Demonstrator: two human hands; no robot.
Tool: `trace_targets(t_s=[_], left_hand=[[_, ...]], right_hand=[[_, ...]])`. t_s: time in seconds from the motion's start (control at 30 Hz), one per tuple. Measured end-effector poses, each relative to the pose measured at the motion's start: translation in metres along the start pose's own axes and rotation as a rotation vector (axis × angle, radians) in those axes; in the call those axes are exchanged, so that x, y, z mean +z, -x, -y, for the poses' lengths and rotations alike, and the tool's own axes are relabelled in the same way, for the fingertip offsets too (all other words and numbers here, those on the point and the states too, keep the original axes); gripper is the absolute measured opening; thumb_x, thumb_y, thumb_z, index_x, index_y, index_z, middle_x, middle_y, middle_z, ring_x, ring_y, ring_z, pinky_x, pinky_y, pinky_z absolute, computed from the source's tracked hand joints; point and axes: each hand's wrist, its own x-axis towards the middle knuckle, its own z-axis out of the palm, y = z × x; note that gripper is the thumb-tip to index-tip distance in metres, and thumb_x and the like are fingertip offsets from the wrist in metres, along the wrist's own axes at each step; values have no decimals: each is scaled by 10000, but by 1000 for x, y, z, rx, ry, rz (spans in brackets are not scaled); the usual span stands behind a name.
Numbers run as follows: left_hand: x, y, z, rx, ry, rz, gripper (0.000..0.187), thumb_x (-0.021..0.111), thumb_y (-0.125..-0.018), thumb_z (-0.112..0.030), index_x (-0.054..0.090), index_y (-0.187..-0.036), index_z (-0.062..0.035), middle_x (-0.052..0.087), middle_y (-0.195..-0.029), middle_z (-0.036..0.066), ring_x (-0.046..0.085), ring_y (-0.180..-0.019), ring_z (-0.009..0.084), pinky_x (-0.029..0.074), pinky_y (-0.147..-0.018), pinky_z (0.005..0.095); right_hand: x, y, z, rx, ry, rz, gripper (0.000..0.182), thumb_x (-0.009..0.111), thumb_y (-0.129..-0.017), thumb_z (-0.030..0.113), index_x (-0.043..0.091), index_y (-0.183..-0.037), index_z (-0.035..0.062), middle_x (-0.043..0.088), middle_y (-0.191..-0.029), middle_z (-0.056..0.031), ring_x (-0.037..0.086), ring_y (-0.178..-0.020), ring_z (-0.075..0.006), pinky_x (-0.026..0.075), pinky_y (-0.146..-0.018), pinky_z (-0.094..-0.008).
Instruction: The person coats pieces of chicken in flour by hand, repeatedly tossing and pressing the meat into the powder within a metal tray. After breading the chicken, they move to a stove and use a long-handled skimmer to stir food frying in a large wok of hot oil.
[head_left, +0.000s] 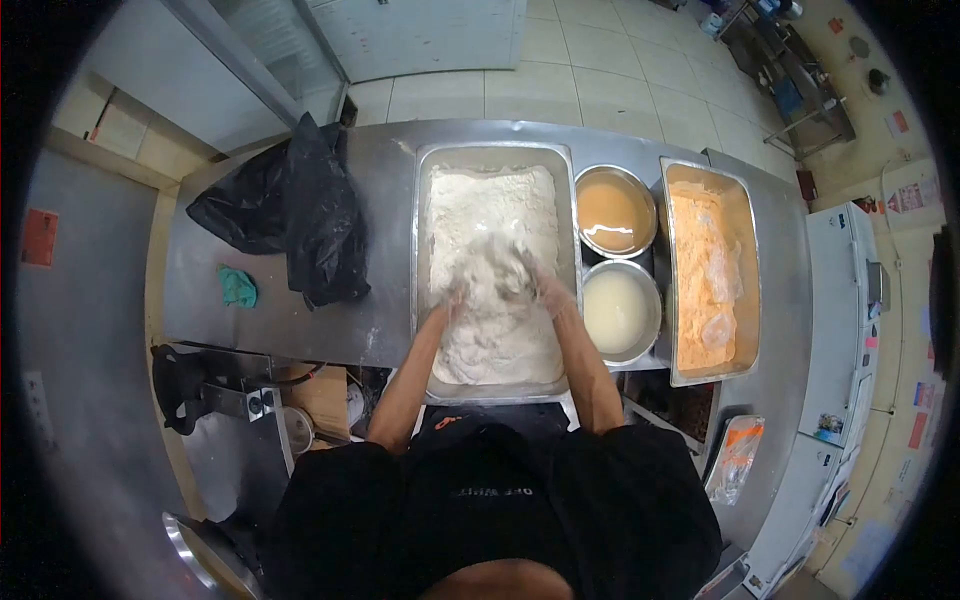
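Note:
Both my hands are in a deep metal tray [422, 250] filled with white flour [490, 195]. My left hand [455, 296] is at the left of the flour's middle, dusted white, its fingers smeared by motion. Opposite it, my right hand [546, 287] is also blurred and floury, near the tray's right wall. Between them the flour looks stirred up, with something darker or lumpy [508, 272] in it that I cannot make out. Whether either hand grips anything is hidden by the blur and the flour.
Right of the tray stand a bowl of orange-brown liquid [612, 208] and a bowl of pale liquid [615, 310]. Beyond them is a metal tray of orange powder [700, 270]. Black plastic bags [325, 215] and a green cloth [237, 286] lie on the left.

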Motion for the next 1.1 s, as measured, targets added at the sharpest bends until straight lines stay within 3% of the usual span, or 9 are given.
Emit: trace_targets(t_s=[0.13, 0.27, 0.3, 0.43, 0.53, 0.67, 0.8, 0.97, 1.1], left_hand=[[-2, 4, 36, 191, -724, -137, 413, 400, -779, -316, 534, -1039, -24, 520, -1095, 186, 440, -1087, 290, 292, -931, 417], [53, 11, 107, 554, -1386, -357, 420, 416, -765, -291, 530, -1068, -23, 512, -1109, 192, 425, -1108, 291, 260, -960, 445], [67, 76, 21, 183, -1353, -196, 406, 405, -771, -275, 532, -1070, -32, 522, -1103, 175, 445, -1085, 297, 263, -963, 424], [44, 45, 33, 280, -1243, -98, 393, 356, -813, -282, 540, -1055, -32, 546, -1063, 160, 464, -1049, 311, 289, -943, 427], [18, 21, 7, 214, -734, -60, 384, 359, -810, -278, 544, -1040, -33, 550, -1049, 159, 470, -1033, 309, 299, -928, 425], [-7, 29, -15, 152, -494, -90, 372, 362, -807, -273, 549, -1022, -33, 555, -1031, 157, 480, -1013, 307, 311, -906, 421], [8, 46, 39, 166, -855, -156, 360, 366, -804, -267, 554, -1003, -33, 559, -1014, 155, 489, -992, 305, 324, -885, 418], [59, 42, 97, 153, -897, -199, 345, 371, -800, -260, 560, -979, -34, 565, -991, 153, 500, -966, 303, 340, -859, 415], [26, 34, 65, 23, -318, -57, 334, 374, -797, -254, 565, -961, -34, 570, -974, 151, 509, -945, 301, 353, -837, 412]], right_hand=[[-38, 4, -32, -182, 1028, -37, 471, 354, -855, 397, 374, -1238, 123, 417, -1224, -102, 422, -1071, -235, 336, -904, -412], [-77, -19, -143, -278, 1364, -284, 556, 362, -832, 481, 397, -1227, 91, 396, -1244, -156, 355, -1158, -249, 251, -970, -366], [-93, -36, -177, -288, 1298, -291, 579, 364, -826, 502, 403, -1225, 83, 391, -1249, -170, 338, -1180, -252, 230, -987, -354], [-40, -15, -140, 130, 805, -287, 601, 336, -847, 486, 304, -1292, 82, 320, -1299, -190, 276, -1228, -259, 207, -1003, -340], [-16, -16, -113, -152, 256, -238, 558, 312, -894, 398, 255, -1297, 17, 321, -1309, -131, 268, -1221, -202, 178, -1017, -316], [-94, -52, -106, -664, 464, -102, 362, 470, -816, 293, 542, -1010, -5, 550, -1011, -160, 496, -979, -251, 383, -825, -333], [-139, -27, -103, -885, 2120, -19, 238, 518, -779, 227, 585, -797, -1, 589, -749, -56, 541, -659, -163, 441, -596, -294], [-100, 4, -186, -357, 1987, -78, 179, 481, -765, 162, 567, -815, 13, 575, -766, -103, 546, -715, -218, 442, -635, -322], [-86, -23, -180, -448, 1917, -123, 153, 450, -753, 110, 552, -830, 25, 564, -780, -141, 550, -760, -261, 444, -666, -345]])
